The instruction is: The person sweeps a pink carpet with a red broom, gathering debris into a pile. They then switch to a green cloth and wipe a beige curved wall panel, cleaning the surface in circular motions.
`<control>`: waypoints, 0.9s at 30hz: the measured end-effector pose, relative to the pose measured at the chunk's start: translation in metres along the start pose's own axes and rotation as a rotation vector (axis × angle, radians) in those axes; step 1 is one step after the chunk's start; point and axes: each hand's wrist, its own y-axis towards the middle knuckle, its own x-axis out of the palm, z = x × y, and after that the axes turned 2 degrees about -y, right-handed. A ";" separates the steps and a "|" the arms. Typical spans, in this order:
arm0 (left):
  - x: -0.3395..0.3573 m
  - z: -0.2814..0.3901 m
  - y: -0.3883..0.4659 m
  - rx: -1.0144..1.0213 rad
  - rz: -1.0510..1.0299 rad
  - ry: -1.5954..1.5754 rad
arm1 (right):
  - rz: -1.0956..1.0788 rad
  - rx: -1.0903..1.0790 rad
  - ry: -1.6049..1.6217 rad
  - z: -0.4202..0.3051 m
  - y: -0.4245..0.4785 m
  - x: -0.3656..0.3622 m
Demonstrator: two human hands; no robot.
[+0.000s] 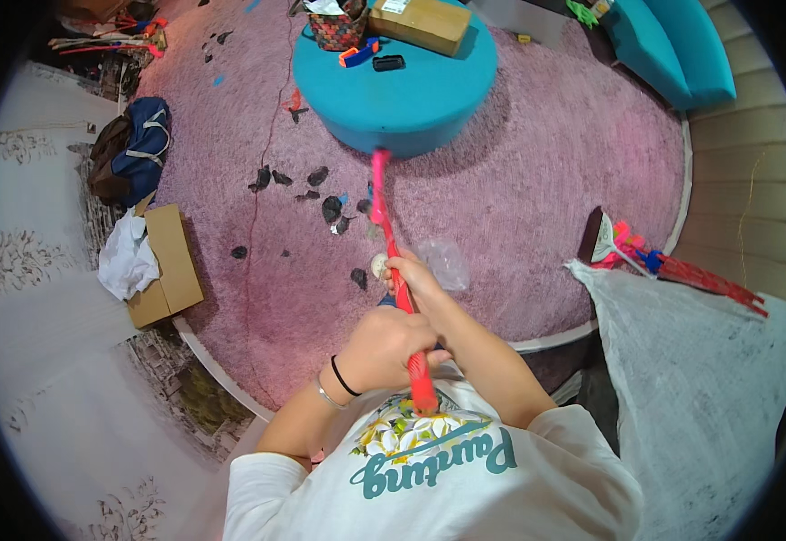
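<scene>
Both my hands grip a long-handled tool with a red handle [403,297] that slants away from my body. My left hand [393,348], with a black band and a silver bracelet at the wrist, is closed around the near part. Farther up the handle, my right hand [413,274] is closed on it too. The tool's pink far end [380,189] is blurred; whether it is a broom head I cannot tell. Left of it, several black scraps [331,208] lie on the pink carpet [541,189]. Beside my right hand are a clear plastic bag [443,264] and a whitish round object [378,264].
A round teal ottoman [393,101] stands ahead, bearing a cardboard box [421,26], a woven basket [337,28] and small items. An open carton [175,257] with white paper and a blue bag [146,149] sit left. At right, a red-handled tool [711,284] lies near white sheeting [697,379].
</scene>
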 end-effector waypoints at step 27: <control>0.099 0.092 -0.097 0.210 -0.234 -0.009 | -0.081 -0.120 0.263 0.150 -0.096 -0.090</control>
